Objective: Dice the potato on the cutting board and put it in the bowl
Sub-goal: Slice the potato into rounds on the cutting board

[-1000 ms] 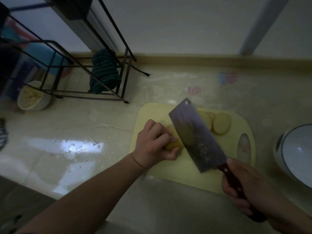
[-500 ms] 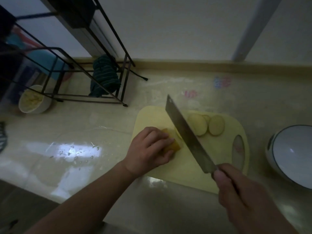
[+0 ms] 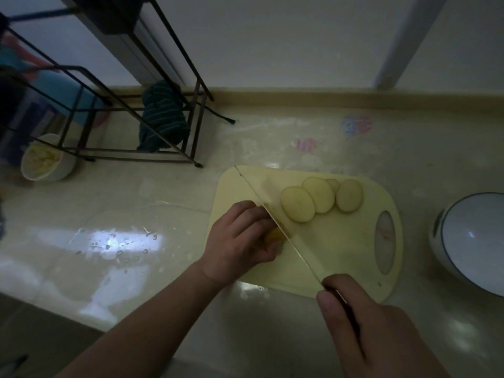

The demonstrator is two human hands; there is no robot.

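The left hand (image 3: 240,238) curls over a pale yellow potato (image 3: 274,235) chunk on the cutting board (image 3: 341,249), only its cut end peeking past the fingertips. The right hand (image 3: 371,328) grips the cleaver (image 3: 275,216), blade edge-on against that chunk. Beyond the blade lie overlapping round slices (image 3: 319,199); the white bowl (image 3: 471,241) sits right of the right hand.

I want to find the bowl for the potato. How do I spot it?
Start at the yellow cutting board in the middle of the counter. Look past its right end, to the edge of the picture. The bowl there is white with a dark rim and empty, unlike the small bowl of food far left.
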